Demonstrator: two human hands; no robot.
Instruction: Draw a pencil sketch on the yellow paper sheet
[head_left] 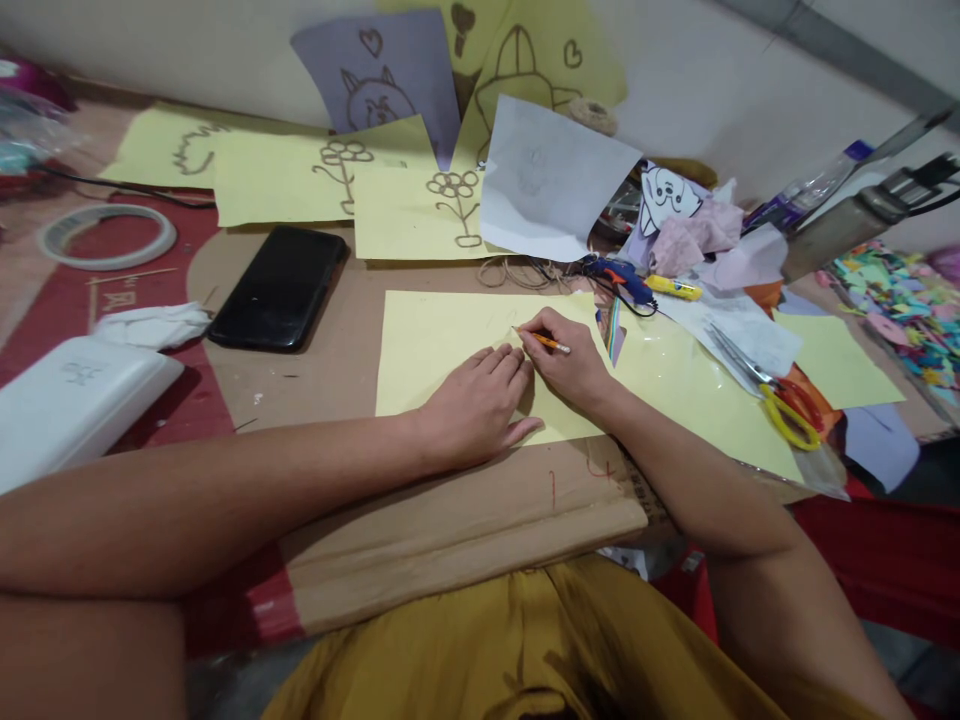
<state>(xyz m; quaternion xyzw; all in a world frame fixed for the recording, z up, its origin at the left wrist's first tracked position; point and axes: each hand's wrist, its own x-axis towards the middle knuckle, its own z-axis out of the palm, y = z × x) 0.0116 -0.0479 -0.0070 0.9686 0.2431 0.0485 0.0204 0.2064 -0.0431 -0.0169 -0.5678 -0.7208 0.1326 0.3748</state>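
Note:
A yellow sheet of paper [420, 340] lies on brown cardboard [450, 510] in front of me. My left hand [480, 405] rests flat on the sheet, fingers stretched out and thumb apart. Just right of it, my right hand [566, 360] is closed around an orange pencil [551, 343]. The pencil's tip points up and left, at the upper middle of the sheet, where a few faint grey marks show. Whether the tip touches the paper I cannot tell.
A black phone [277, 290] and a roll of tape [107, 237] lie left. Behind stand yellow sheets with flower drawings [409, 215] and a white sheet [555, 180]. To the right are a blue glue gun [622, 280], scissors [787, 410] and a grey bottle [847, 230].

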